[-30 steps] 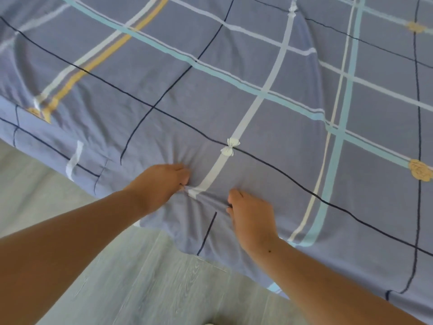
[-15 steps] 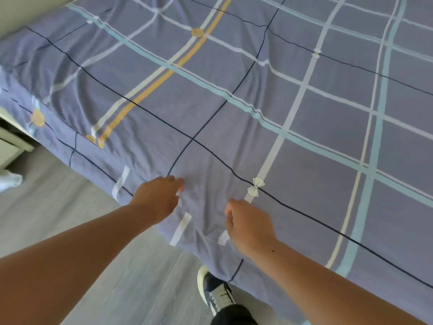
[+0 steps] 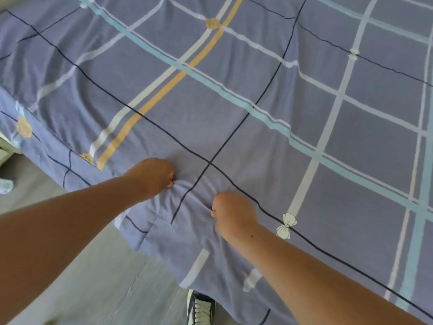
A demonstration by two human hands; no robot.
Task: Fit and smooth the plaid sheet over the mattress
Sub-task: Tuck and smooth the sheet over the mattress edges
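The plaid sheet [image 3: 269,141], blue-grey with white, teal, yellow and dark lines, covers the mattress and hangs over its near edge. My left hand [image 3: 153,178] is closed on a pinch of the sheet at the bed's near edge, and folds radiate from it. My right hand [image 3: 232,213] grips the sheet about a hand's width to the right, fingers curled into the cloth. A crossing of two dark lines lies between the hands. The cloth between and below them is bunched. A white bow print [image 3: 286,225] sits just right of my right wrist.
Grey wood-look floor [image 3: 98,285] runs along the bed's near side. My shoe [image 3: 200,308] stands on it under the hanging sheet edge. A piece of pale furniture [image 3: 4,153] shows at the far left beside the bed corner.
Both hands have moved left along the bed's edge, from by the bow print to the dark-line crossing. From loose fingers half a second ago, they have closed on the cloth and bunched it.
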